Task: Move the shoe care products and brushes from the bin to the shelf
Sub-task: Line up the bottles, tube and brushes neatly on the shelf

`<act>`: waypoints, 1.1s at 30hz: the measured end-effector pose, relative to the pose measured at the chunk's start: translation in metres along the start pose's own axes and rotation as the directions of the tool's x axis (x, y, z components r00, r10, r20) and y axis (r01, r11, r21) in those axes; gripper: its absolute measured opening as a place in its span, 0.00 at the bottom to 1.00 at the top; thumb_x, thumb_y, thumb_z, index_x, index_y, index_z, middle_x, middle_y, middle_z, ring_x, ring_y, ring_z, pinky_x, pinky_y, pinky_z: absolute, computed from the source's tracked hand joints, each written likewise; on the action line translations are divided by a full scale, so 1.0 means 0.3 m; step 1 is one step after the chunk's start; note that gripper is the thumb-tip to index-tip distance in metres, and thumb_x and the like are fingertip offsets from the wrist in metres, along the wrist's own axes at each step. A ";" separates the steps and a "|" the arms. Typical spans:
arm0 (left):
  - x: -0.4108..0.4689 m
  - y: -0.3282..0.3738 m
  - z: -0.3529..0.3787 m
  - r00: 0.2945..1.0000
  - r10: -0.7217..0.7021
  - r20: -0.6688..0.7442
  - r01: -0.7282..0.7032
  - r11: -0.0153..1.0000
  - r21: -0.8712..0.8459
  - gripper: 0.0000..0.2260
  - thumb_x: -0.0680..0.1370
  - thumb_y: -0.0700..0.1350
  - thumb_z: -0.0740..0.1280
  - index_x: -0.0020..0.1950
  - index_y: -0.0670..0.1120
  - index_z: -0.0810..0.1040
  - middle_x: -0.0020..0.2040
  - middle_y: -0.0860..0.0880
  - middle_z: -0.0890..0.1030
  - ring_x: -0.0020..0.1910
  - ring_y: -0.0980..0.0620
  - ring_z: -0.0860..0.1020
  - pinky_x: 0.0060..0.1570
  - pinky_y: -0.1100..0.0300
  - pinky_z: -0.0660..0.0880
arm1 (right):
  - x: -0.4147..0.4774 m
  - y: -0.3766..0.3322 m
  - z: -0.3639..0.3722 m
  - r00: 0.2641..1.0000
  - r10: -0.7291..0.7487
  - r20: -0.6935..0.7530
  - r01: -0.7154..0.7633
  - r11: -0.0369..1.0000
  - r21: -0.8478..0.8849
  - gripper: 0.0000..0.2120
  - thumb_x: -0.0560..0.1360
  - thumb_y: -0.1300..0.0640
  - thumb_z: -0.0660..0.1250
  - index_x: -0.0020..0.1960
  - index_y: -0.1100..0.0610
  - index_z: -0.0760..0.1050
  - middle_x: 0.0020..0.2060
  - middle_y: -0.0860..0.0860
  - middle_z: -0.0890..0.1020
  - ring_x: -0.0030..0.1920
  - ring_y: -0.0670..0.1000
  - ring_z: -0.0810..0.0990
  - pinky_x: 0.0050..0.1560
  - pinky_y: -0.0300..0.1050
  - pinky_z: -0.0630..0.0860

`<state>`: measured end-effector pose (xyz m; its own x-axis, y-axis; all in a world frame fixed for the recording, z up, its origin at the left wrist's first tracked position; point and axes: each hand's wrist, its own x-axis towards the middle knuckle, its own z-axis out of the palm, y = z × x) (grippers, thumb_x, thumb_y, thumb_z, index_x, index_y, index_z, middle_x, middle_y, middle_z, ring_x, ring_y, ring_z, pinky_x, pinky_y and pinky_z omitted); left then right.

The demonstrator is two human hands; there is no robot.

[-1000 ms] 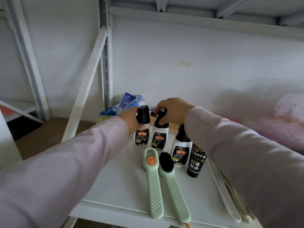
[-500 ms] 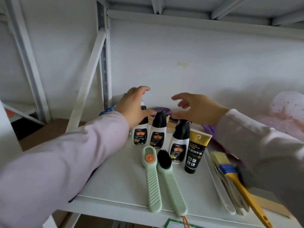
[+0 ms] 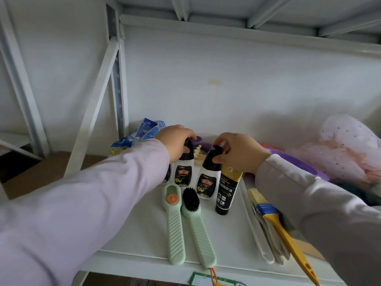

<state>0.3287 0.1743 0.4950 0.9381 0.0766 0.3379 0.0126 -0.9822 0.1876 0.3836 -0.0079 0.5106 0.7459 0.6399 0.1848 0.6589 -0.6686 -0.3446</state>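
Note:
On the white shelf [image 3: 144, 230] stand white shoe-polish bottles with black caps. My left hand [image 3: 175, 141] grips the cap of the middle bottle [image 3: 183, 172]; another bottle [image 3: 167, 175] is mostly hidden behind my left sleeve. My right hand [image 3: 237, 151] pinches the cap of the right bottle [image 3: 207, 182], which leans to the right. Beside it stands a black and gold tube [image 3: 226, 188]. In front lie two mint-green brushes, one [image 3: 174, 226] showing an orange disc, the other [image 3: 195, 226] with black bristles up.
A yellow-handled paintbrush [image 3: 282, 228] with a blue ferrule lies over white shoehorns [image 3: 261, 234] at the right. Blue packets [image 3: 144, 131] sit back left, purple items [image 3: 296, 162] and a pink dotted fabric bundle [image 3: 350, 145] back right. A slanted white shelf brace [image 3: 97, 100] rises at left.
Half a second ago both hands hovered open above the bottles. Now each has come down and closed on a bottle cap, and the right bottle is tilted.

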 end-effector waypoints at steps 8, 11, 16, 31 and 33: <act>0.010 0.012 0.007 0.999 0.020 -0.031 -0.021 1.000 -0.023 0.18 0.75 0.42 0.66 0.64 0.50 0.72 0.62 0.44 0.75 0.60 0.44 0.73 0.58 0.54 0.69 | 0.041 0.003 0.005 0.998 0.060 -0.019 -0.060 0.997 -0.045 0.15 0.71 0.56 0.69 0.57 0.52 0.72 0.48 0.53 0.81 0.43 0.53 0.79 0.34 0.40 0.73; 0.013 0.016 0.015 0.999 0.015 -0.041 -0.015 1.000 0.001 0.18 0.75 0.43 0.66 0.64 0.51 0.72 0.63 0.44 0.75 0.60 0.44 0.73 0.58 0.53 0.70 | 0.045 0.007 0.017 0.998 0.061 -0.023 -0.062 0.997 -0.047 0.16 0.71 0.57 0.69 0.57 0.52 0.72 0.50 0.54 0.81 0.45 0.53 0.77 0.41 0.43 0.72; 0.008 -0.003 0.017 0.999 0.007 -0.053 -0.006 1.000 0.011 0.18 0.75 0.45 0.66 0.64 0.52 0.71 0.62 0.46 0.75 0.60 0.45 0.73 0.57 0.55 0.70 | 0.037 0.011 0.028 0.999 0.029 -0.021 -0.029 1.000 -0.010 0.19 0.72 0.56 0.67 0.61 0.52 0.71 0.48 0.52 0.81 0.44 0.53 0.78 0.42 0.41 0.71; -0.076 0.122 0.029 0.967 0.167 -0.190 -0.209 0.951 -0.228 0.13 0.73 0.40 0.65 0.57 0.50 0.77 0.56 0.50 0.78 0.53 0.52 0.77 0.55 0.59 0.72 | -0.105 0.022 0.102 0.947 0.188 -0.262 -0.168 0.981 0.096 0.42 0.58 0.35 0.72 0.64 0.54 0.64 0.55 0.50 0.76 0.56 0.52 0.74 0.49 0.42 0.66; -0.094 0.139 0.033 0.974 0.139 -0.180 -0.186 0.941 -0.281 0.11 0.73 0.42 0.66 0.55 0.50 0.78 0.53 0.50 0.79 0.50 0.53 0.78 0.52 0.61 0.72 | -0.141 0.033 0.139 0.929 0.260 -0.263 -0.229 0.963 0.144 0.35 0.59 0.39 0.74 0.58 0.54 0.67 0.46 0.47 0.76 0.46 0.50 0.74 0.45 0.41 0.67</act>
<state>0.3062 0.1294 0.4843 0.8528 -0.0310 0.5213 -0.2603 -0.8907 0.3728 0.3546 -0.0256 0.4610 0.8898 0.3211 0.3242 0.4500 -0.7355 -0.5065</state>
